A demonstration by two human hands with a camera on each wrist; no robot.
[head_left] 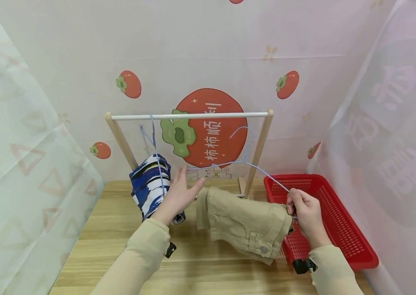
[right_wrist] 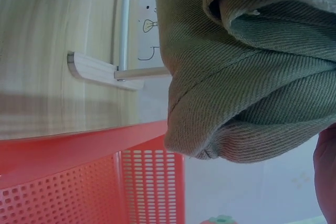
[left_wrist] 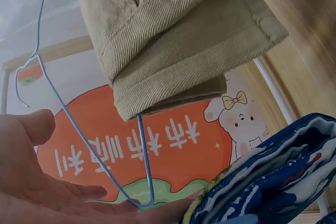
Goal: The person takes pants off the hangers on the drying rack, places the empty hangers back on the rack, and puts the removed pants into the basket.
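Khaki trousers (head_left: 244,221), folded over the lower bar of a light-blue wire hanger (head_left: 274,179), hang in front of a small rack. My right hand (head_left: 307,213) pinches the hanger's right end beside the waistband. At the other end, my left hand (head_left: 180,194) has its thumb spread away from extended fingers. The left wrist view shows the hanger's corner resting against the fingers of the left hand (left_wrist: 31,166). Near this hand, a blue-and-white patterned garment (head_left: 150,180) hangs from the rack on another hanger. In the right wrist view, the trousers (right_wrist: 247,87) hide most of the right hand.
The rack has a white top rail (head_left: 208,116) and wooden legs, and stands on a wood-grain table (head_left: 119,246). A red perforated basket (head_left: 340,221) sits at the right, beneath and beyond my right hand. Printed fabric walls surround the table.
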